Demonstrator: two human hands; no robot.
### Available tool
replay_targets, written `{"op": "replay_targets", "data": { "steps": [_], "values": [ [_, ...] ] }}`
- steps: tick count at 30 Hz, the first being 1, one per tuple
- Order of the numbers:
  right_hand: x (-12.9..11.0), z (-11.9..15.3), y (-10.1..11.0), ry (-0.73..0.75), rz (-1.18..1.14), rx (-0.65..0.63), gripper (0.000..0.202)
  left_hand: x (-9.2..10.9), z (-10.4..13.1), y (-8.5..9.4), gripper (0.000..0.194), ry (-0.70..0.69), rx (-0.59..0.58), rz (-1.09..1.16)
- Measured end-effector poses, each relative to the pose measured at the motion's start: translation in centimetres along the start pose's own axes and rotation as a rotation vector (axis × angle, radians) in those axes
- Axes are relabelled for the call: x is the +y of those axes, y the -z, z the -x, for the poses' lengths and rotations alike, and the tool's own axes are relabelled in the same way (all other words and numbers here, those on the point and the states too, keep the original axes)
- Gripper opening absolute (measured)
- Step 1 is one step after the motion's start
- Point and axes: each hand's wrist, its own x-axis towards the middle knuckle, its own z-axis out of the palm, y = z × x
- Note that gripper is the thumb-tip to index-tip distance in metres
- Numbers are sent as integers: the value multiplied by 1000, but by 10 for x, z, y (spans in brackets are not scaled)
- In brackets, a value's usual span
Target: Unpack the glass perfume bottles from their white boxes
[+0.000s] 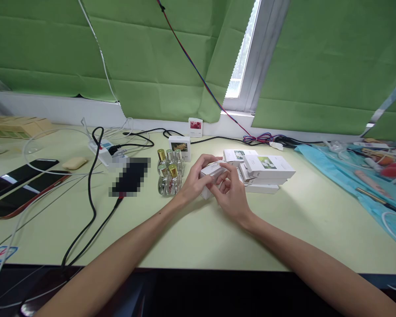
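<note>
Between my two hands is a small white box [211, 170], held just above the pale table [218, 242]. My left hand [197, 177] wraps its left side, with fingers behind it. The fingers of my right hand [232, 191] are bent and pressed to the box's right end, which they partly hide. Just right of my hands lie stacked white boxes [267, 164] with flower pictures on them. On the left stands a cluster of small glass bottles [169, 182] with gold and silver caps. Behind the bottles a white box with a flower picture [181, 147] stands upright.
A power strip [102, 154] and black cables [91, 193] cross the table's left side, near phones [23, 193] and a blurred dark device [132, 176]. A smaller box [195, 127] leans at the back. Blue sheeting [343, 176] with clutter covers the right edge.
</note>
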Motion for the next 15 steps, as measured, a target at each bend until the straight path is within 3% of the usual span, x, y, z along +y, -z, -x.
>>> {"op": "replay_targets", "data": {
  "steps": [15],
  "values": [
    [0,0,0,-10,-2,-1,49,-2,1,2,48,40,-24,81]
  ]
}}
